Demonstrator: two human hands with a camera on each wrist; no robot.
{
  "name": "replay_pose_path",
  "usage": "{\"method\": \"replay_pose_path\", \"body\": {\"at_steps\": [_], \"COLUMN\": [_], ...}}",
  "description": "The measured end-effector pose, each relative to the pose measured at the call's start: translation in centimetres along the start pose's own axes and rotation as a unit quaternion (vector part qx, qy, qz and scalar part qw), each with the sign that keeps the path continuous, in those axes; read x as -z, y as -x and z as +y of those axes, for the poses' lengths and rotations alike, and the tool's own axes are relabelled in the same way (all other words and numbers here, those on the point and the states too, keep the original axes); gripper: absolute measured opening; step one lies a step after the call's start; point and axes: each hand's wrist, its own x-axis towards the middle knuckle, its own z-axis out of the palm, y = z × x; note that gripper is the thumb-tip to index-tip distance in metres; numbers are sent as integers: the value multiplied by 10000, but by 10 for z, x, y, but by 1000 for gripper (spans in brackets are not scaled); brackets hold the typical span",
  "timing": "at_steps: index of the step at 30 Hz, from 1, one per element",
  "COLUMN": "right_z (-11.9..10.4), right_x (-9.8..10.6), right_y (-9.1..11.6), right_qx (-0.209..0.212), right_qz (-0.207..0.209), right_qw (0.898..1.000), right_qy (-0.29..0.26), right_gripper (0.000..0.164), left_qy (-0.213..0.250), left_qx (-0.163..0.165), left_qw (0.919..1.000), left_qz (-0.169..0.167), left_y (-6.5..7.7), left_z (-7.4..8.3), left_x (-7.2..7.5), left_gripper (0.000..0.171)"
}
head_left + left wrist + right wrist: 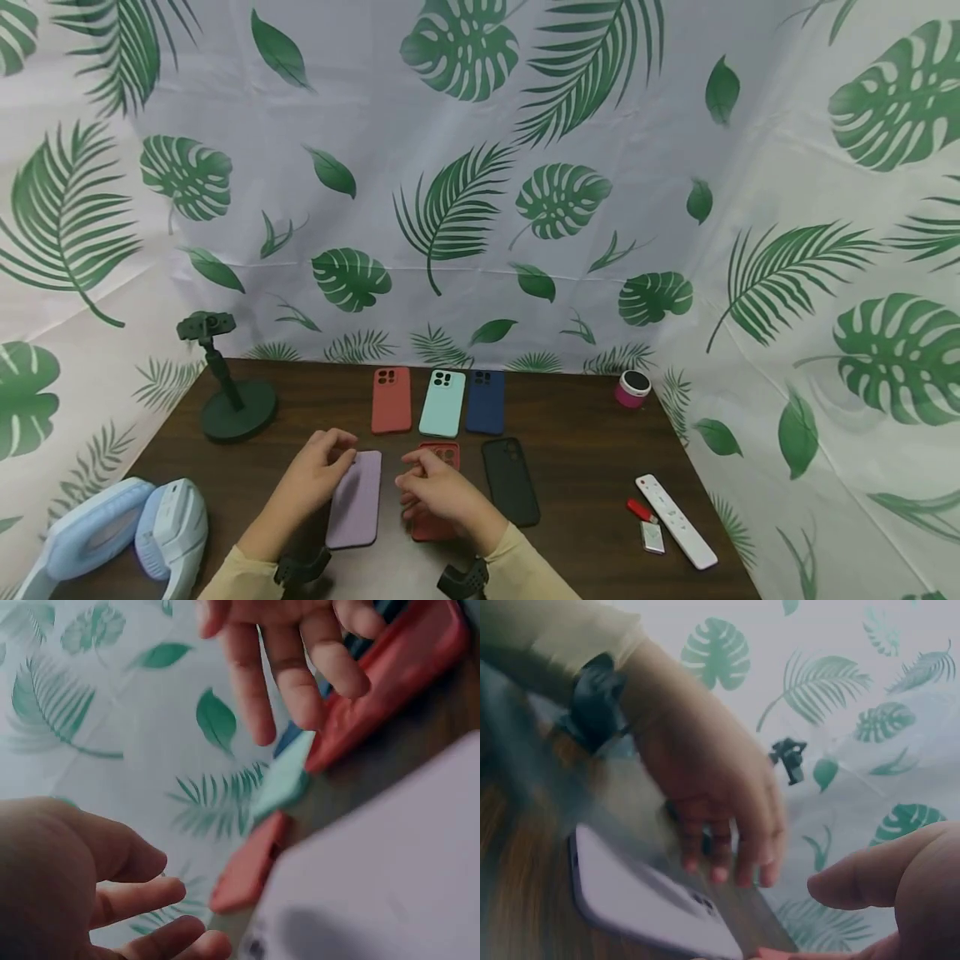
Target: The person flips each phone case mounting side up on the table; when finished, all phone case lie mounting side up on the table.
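Observation:
A light purple phone case (pixel 355 500) lies on the table between the hands. My left hand (pixel 315 471) hovers at its left edge with relaxed, slightly bent fingers and nothing in them. My right hand (pixel 444 493) is over a red phone case (pixel 433 530) and partly hides it; its fingers are loosely bent and grip nothing. In the right wrist view, the fingers of the left hand (pixel 712 772) hang above the purple case (pixel 645 892). A black phone case (pixel 512 483) lies to the right of the right hand.
Behind the hands, a coral-red case (pixel 392 402), a mint case (pixel 442 404) and a dark blue case (pixel 486 403) form a row. Headphones (pixel 180 525) and a camera stand (pixel 238 408) are left. A remote (pixel 677 521), red USB stick (pixel 640 509) and small jar (pixel 632 389) are right.

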Motion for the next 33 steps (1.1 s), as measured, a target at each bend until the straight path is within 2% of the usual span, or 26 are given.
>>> {"method": "replay_pose_path", "body": {"at_steps": [4,7,11,14,19,26,33], "right_z": [3,5,10,11,11,13,12], "right_x": [-13,-20,-27,-29,-30,-31,-32], "right_y": [-10,-14,-13,-13,-14,-16,-15], "right_qx": [-133,-192,-255,-264,-360,-305,-302], "right_qz": [-84,-52,-82,-179,-338,-205,-105], "right_qw": [9998,9995,9989,9987,9974,9980,9977], "right_qy": [76,261,396,398,533,519,605], "right_gripper": [56,60,61,60,60,55,56], "left_qy": [179,600,1179,1261,1032,1072,921], "left_qx": [335,571,782,754,688,597,187], "left_qw": [9991,9960,9894,9887,9915,9917,9950], "left_qz": [-176,-322,-324,-315,-389,-376,-327], "left_y": [7,11,13,13,13,12,9], "left_z": [-19,-28,-39,-46,-51,-53,-57], "left_x": [3,3,0,-2,-5,-4,-4], "left_gripper": [25,27,26,24,21,21,21]}}
